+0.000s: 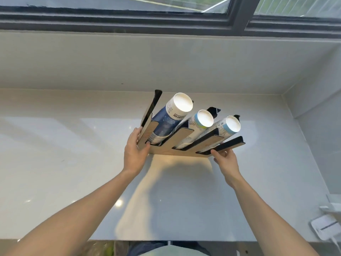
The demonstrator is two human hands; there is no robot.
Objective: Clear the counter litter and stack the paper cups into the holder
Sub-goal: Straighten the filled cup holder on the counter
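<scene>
Both hands hold the holder (167, 150) from its near end, seen from the head camera looking down over outstretched bare forearms. Left hand (134, 150) wraps the holder's left near corner: the thumb lies across the wooden front face beside the first slot, the fingers (137, 133) reach up along the left side panel, and the palm is partly closed around the edge. Right hand (226, 159) takes the right near corner with a looser, half-open pinch, the thumb on top of the black outer rail and the other fingers curled under the base.

The holder is a light wooden board with black dividers forming three slots, and it is tipped so its far end rises toward the window (129, 8). Whether its near edge touches the bench (55, 163) or hangs just above cannot be told; a shadow falls on the bench below it.

Each slot carries a stack of paper cups lying on its side, bottoms facing the camera. The blue stack (169, 119) fills the left slot and is the widest. The middle stack (200, 123), white with a green and pale blue band, sits in the centre slot. The right stack (228, 128), white with a pale blue band, sits in the right slot.

A white device (323, 228) with a cable lies at the bench's right near corner, well apart from the holder.
</scene>
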